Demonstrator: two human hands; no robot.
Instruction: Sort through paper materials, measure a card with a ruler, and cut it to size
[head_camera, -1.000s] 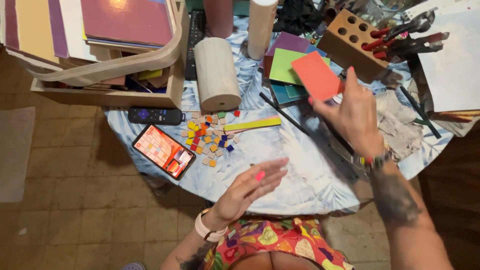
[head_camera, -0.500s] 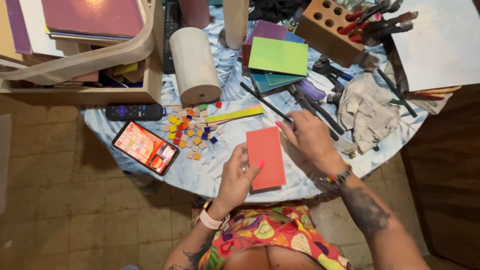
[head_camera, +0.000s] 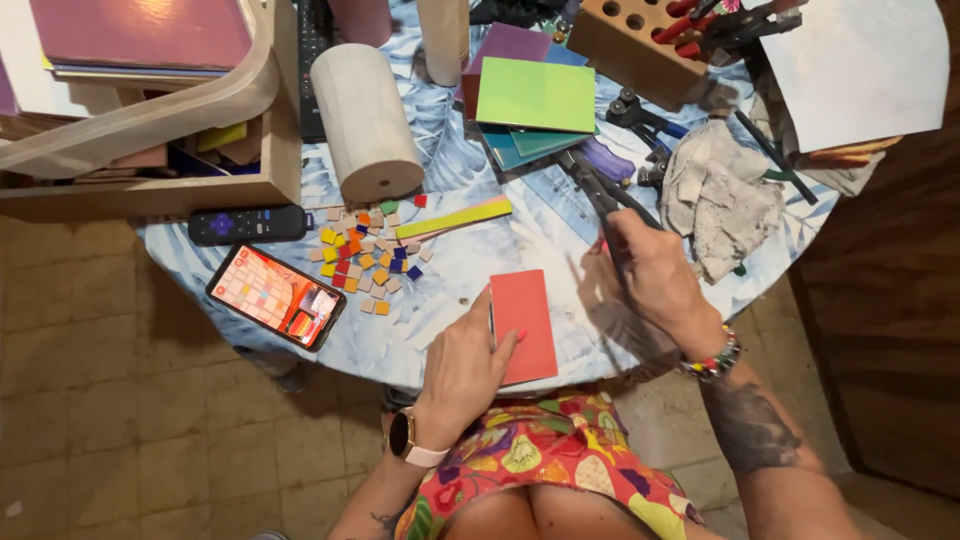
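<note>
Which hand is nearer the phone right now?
Left. The left hand rests on the red tile, a short way right of the phone. The right hand grips black pliers farther right, beyond the tile.

One head-worn camera looks almost straight down from above the person's lap onto the round table with its pale blue leaf-print cloth (head_camera: 480, 270). It sits fairly near: both forearms enter from the lower edge, and tiled floor shows left of the table.

The left hand (head_camera: 465, 365) covers the red tile's (head_camera: 524, 322) near-left edge; the right hand (head_camera: 655, 275) hides the black tool's (head_camera: 600, 195) handles.
</note>
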